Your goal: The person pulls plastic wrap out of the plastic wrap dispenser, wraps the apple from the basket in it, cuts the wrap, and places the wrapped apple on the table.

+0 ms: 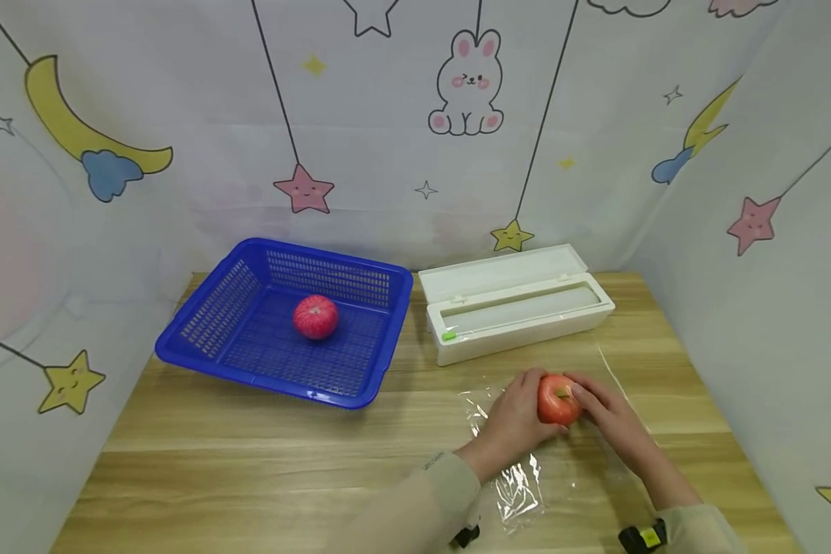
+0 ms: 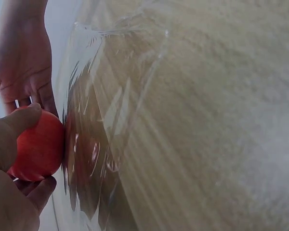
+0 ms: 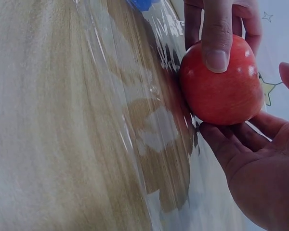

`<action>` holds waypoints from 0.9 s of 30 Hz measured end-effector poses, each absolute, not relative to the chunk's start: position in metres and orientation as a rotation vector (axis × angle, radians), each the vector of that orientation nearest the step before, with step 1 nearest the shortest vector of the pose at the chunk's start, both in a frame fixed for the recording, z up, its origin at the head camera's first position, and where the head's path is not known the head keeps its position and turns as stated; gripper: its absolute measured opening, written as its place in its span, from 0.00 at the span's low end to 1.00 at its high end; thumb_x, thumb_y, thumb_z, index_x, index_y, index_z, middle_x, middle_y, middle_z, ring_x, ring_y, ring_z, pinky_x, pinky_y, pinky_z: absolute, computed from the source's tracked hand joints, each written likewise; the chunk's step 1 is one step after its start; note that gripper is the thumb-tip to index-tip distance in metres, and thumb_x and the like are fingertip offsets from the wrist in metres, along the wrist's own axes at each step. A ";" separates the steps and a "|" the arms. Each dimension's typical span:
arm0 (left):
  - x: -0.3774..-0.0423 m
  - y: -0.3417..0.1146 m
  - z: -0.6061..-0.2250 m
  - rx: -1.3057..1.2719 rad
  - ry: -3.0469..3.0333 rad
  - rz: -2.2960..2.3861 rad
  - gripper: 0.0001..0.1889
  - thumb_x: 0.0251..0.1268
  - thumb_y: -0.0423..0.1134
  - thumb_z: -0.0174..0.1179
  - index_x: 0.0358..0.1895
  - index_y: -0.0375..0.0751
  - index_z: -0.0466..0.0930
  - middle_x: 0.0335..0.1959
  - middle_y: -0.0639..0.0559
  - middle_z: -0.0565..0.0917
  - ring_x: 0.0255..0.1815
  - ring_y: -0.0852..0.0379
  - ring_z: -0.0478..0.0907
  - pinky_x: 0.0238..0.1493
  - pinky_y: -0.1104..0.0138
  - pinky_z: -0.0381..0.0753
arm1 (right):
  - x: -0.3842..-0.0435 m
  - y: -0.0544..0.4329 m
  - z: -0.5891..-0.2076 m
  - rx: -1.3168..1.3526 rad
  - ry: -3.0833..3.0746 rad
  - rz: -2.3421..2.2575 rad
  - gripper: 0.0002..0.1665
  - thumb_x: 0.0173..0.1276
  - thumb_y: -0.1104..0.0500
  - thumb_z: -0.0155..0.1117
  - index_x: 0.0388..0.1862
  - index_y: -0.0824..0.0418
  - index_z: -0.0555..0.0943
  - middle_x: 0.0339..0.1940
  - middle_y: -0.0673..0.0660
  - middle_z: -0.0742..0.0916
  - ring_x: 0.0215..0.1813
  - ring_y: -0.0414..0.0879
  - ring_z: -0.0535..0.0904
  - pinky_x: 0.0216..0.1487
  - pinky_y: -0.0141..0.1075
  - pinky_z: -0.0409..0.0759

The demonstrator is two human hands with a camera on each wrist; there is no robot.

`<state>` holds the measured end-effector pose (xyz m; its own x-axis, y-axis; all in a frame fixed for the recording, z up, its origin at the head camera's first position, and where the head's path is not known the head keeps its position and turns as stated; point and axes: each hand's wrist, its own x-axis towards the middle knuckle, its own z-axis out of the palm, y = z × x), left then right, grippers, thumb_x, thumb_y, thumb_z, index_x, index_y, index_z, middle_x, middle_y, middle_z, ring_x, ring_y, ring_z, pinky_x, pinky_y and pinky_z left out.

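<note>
A red apple (image 1: 555, 408) with a stem on top sits on a sheet of clear plastic film (image 1: 518, 492) on the table. My left hand (image 1: 515, 419) grips it from the left; in the left wrist view its thumb lies across the apple (image 2: 41, 147) and its fingers curl round the far side. From the right, my right hand (image 1: 616, 422) touches the fruit. The right wrist view has this right hand (image 3: 265, 168) with fingers extended against the apple's side and the thumb raised off it. Both palms are partly hidden in the head view.
Behind the hands stands a white film dispenser box (image 1: 526, 338), lid raised, with a green slider (image 1: 448, 336) at its left end. A blue plastic basket (image 1: 249, 373) at the left holds another red round fruit (image 1: 315, 317). Patterned cloth walls (image 1: 388, 154) enclose the wooden table (image 1: 249, 477).
</note>
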<state>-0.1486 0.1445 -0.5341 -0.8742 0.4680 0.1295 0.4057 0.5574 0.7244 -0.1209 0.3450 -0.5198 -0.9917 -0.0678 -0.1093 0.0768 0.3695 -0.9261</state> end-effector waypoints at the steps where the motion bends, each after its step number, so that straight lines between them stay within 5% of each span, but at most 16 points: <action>1: -0.148 0.144 -0.535 0.760 2.709 1.224 0.41 0.54 0.49 0.84 0.69 0.48 0.71 0.58 0.54 0.80 0.55 0.60 0.82 0.58 0.68 0.82 | -0.121 0.345 -0.520 0.008 2.490 -1.695 0.29 0.88 0.54 0.52 0.76 0.74 0.71 0.72 0.73 0.77 0.59 0.24 0.76 0.57 0.23 0.79; 10: -0.145 0.141 -0.530 0.698 2.702 1.176 0.47 0.55 0.53 0.83 0.76 0.47 0.67 0.64 0.52 0.79 0.61 0.58 0.81 0.61 0.67 0.81 | -0.122 0.349 -0.525 -0.029 2.499 -1.650 0.29 0.88 0.52 0.53 0.75 0.72 0.73 0.70 0.72 0.78 0.59 0.27 0.78 0.58 0.24 0.80; 18: -0.138 0.120 -0.514 0.730 2.678 1.113 0.56 0.55 0.55 0.83 0.84 0.50 0.59 0.72 0.53 0.75 0.68 0.55 0.79 0.65 0.61 0.81 | -0.110 0.355 -0.516 0.015 2.656 -1.400 0.30 0.87 0.47 0.54 0.78 0.63 0.74 0.72 0.65 0.81 0.62 0.19 0.72 0.59 0.21 0.73; 27: -0.112 0.074 -0.506 1.205 2.689 0.633 0.39 0.62 0.61 0.76 0.74 0.52 0.75 0.68 0.57 0.79 0.65 0.62 0.79 0.53 0.69 0.83 | -0.087 0.376 -0.511 -0.160 2.871 -1.195 0.24 0.82 0.57 0.63 0.70 0.67 0.80 0.64 0.67 0.87 0.59 0.20 0.76 0.52 0.21 0.79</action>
<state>-0.1125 0.0737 -0.5055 -0.6737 0.7370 0.0538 0.6836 0.5938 0.4244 -0.0874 0.3760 -0.5110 -0.9944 -0.1051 0.0139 -0.0839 0.7002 -0.7089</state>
